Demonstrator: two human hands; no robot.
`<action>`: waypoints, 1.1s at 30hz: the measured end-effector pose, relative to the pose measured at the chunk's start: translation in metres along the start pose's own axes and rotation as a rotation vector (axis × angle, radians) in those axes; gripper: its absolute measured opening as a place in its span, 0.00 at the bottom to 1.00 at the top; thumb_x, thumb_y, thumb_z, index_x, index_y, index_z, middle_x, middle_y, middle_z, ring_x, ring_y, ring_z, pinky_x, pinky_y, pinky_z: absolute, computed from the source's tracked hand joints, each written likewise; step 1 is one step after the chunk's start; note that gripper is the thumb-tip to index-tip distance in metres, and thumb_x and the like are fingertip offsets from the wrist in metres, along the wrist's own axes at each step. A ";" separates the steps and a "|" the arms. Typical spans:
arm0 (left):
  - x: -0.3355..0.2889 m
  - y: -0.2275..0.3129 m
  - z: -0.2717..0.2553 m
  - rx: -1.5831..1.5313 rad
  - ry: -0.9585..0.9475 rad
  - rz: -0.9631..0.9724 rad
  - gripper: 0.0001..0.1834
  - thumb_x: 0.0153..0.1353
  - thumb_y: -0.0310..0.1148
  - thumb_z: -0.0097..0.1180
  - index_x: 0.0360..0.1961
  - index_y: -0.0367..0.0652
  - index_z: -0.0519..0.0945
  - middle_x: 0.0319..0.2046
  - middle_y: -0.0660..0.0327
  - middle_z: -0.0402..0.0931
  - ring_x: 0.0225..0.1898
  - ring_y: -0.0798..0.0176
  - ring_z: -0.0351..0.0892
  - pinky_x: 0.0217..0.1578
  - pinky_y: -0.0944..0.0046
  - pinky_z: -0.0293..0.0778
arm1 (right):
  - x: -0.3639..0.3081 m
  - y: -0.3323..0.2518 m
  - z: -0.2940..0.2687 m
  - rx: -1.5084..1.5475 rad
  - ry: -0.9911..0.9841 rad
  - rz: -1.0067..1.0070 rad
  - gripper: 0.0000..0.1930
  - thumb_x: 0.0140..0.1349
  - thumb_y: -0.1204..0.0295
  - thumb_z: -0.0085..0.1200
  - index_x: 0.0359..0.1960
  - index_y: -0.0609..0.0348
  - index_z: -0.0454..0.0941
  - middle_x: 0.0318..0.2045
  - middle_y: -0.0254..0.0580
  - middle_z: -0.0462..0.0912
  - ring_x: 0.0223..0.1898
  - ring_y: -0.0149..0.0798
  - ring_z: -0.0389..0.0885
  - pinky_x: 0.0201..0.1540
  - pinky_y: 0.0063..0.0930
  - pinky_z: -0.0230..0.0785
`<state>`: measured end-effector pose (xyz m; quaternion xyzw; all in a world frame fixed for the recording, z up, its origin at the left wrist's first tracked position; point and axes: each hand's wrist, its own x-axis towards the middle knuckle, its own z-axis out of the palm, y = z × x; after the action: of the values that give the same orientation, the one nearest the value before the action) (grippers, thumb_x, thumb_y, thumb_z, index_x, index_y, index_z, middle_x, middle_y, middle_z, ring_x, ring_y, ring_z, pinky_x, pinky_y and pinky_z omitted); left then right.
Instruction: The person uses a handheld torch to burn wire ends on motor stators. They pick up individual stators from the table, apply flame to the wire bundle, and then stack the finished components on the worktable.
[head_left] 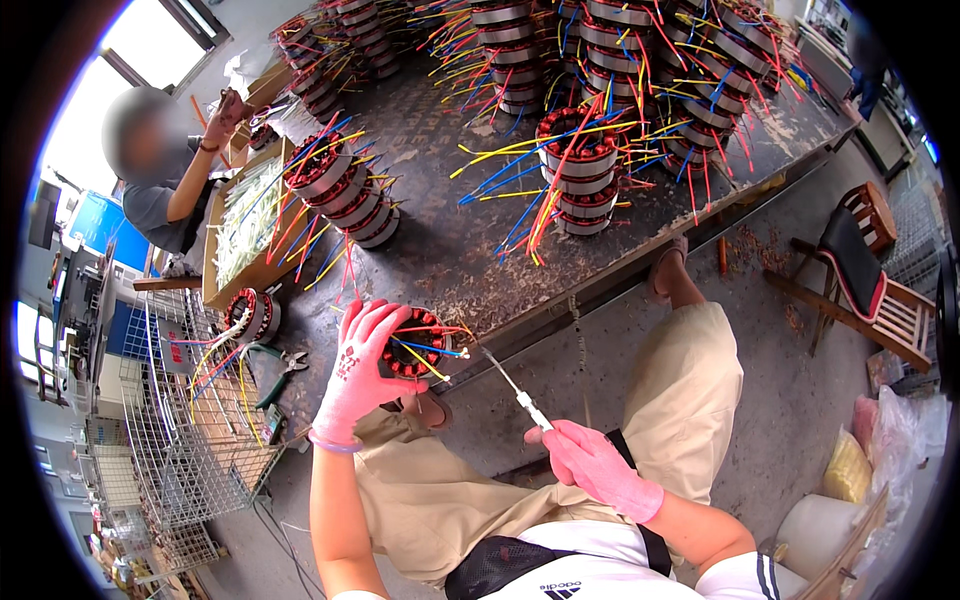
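My left hand, in a pink glove, grips the rim of a motor stator at the near edge of the bench. The stator's dark opening and red windings face me, and yellow, blue and white-tipped lead wires stick out to the right. In my right hand, also pink-gloved, is a white-handled tool with a thin metal shaft. Its tip points up and left, close to a thin wire beside the stator; I cannot tell if they touch. Left of my left hand lie green-handled pliers and another stator.
Stacked stators with colored leads crowd the bench, and a shorter stack leans nearer. A cardboard box holds white sleeves. Another person works at the far left. A wire rack and wooden chair flank the bench.
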<state>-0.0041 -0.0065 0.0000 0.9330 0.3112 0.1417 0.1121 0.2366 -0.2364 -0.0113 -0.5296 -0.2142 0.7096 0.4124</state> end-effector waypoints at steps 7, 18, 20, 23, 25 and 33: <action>0.000 0.000 -0.001 -0.001 0.007 -0.001 0.54 0.28 0.45 0.79 0.62 0.41 0.72 0.60 0.54 0.71 0.67 0.47 0.64 0.72 0.43 0.50 | 0.005 -0.001 0.000 -0.033 -0.009 -0.017 0.18 0.75 0.61 0.44 0.52 0.62 0.78 0.16 0.26 0.68 0.19 0.19 0.61 0.23 0.17 0.52; 0.002 0.002 -0.002 -0.021 0.009 -0.006 0.52 0.28 0.42 0.79 0.61 0.43 0.73 0.59 0.54 0.72 0.66 0.46 0.64 0.71 0.42 0.51 | 0.008 -0.002 0.000 -0.065 -0.008 -0.051 0.18 0.75 0.62 0.41 0.51 0.61 0.78 0.17 0.28 0.67 0.19 0.21 0.60 0.22 0.20 0.53; 0.002 0.002 -0.002 -0.014 0.011 -0.003 0.52 0.27 0.42 0.79 0.61 0.42 0.73 0.59 0.54 0.72 0.66 0.46 0.65 0.71 0.42 0.51 | 0.007 -0.002 -0.001 -0.062 -0.014 -0.055 0.18 0.75 0.61 0.41 0.51 0.61 0.78 0.16 0.28 0.67 0.18 0.21 0.60 0.22 0.20 0.53; 0.002 0.003 -0.002 -0.013 0.009 -0.014 0.52 0.27 0.42 0.79 0.60 0.42 0.73 0.58 0.54 0.73 0.65 0.46 0.65 0.71 0.42 0.52 | 0.006 -0.002 -0.001 -0.055 -0.016 -0.055 0.18 0.75 0.61 0.41 0.51 0.61 0.78 0.16 0.28 0.67 0.18 0.21 0.60 0.22 0.20 0.53; 0.003 0.004 -0.002 -0.011 0.015 -0.008 0.52 0.26 0.42 0.79 0.60 0.42 0.74 0.58 0.54 0.73 0.65 0.46 0.66 0.71 0.42 0.52 | 0.006 -0.003 -0.001 -0.048 -0.013 -0.049 0.18 0.75 0.61 0.42 0.52 0.61 0.78 0.16 0.27 0.67 0.19 0.20 0.60 0.23 0.19 0.53; 0.002 0.003 -0.001 0.019 0.018 0.005 0.53 0.25 0.45 0.80 0.59 0.39 0.73 0.57 0.52 0.73 0.64 0.48 0.67 0.71 0.43 0.52 | 0.005 -0.009 -0.001 -0.009 -0.011 -0.004 0.18 0.75 0.61 0.43 0.53 0.63 0.77 0.17 0.26 0.66 0.19 0.20 0.60 0.24 0.17 0.52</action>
<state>-0.0013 -0.0071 0.0024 0.9336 0.3110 0.1474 0.0998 0.2399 -0.2278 -0.0078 -0.5273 -0.2209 0.7105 0.4103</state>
